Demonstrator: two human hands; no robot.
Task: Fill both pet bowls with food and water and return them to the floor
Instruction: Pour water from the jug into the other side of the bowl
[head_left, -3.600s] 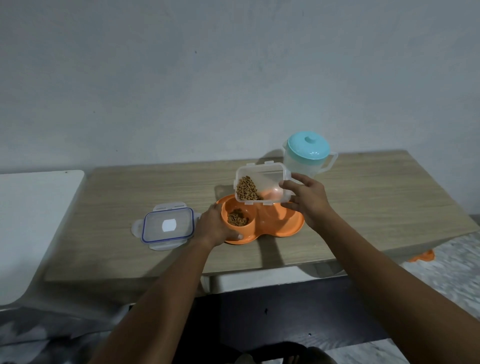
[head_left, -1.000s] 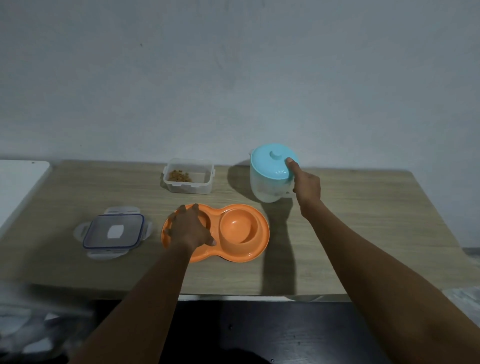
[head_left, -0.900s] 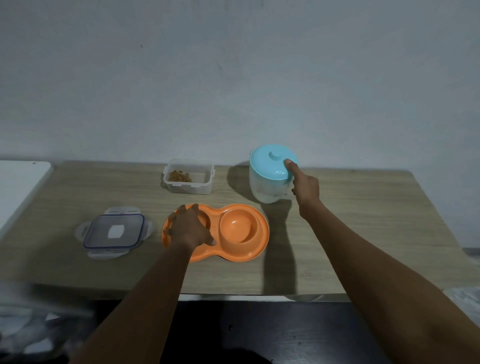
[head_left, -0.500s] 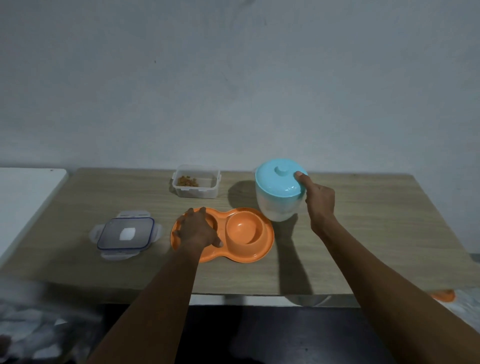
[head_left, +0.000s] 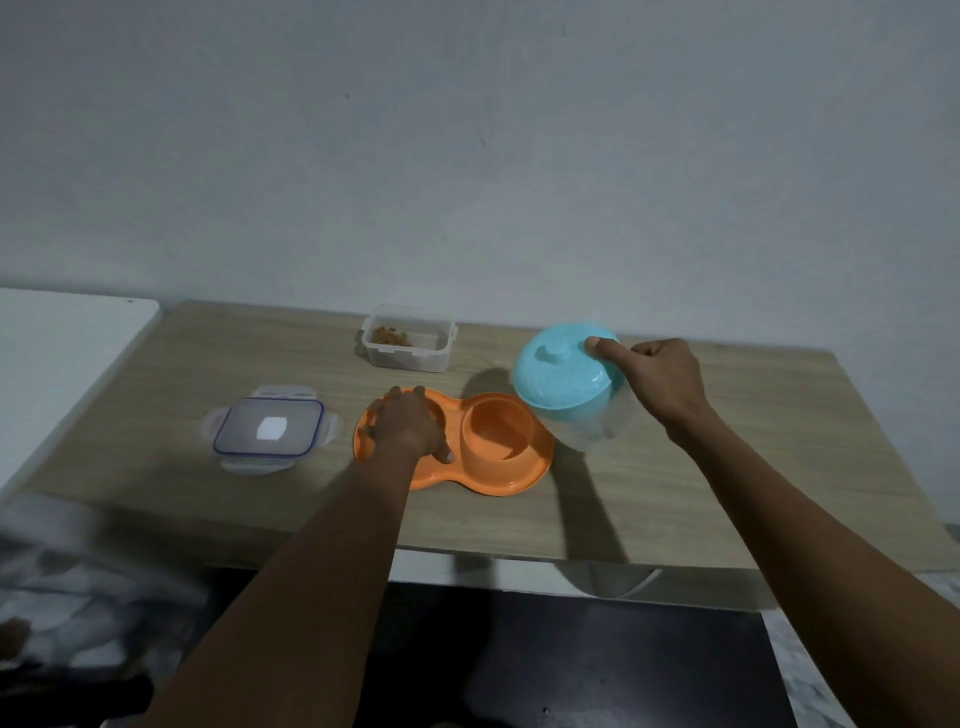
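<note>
Holding a tilted jug (head_left: 589, 418), right hand (head_left: 660, 384) has fingers curled round its far side, thumb on the teal lid (head_left: 558, 376), jug just beside right cup of orange double bowl (head_left: 493, 470) on table (head_left: 701, 493); left hand (head_left: 410, 426) grips left cup from above; food box (head_left: 408, 340) behind, box lid (head_left: 267, 428) left

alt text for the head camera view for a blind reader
A person's right hand holds a clear pitcher with a turquoise lid tilted toward the empty right well of an orange double pet bowl on a wooden table, fingertip on the lid. The left hand grips the bowl's left well. Behind stands an open kibble container; its snap-lock lid lies left.
</note>
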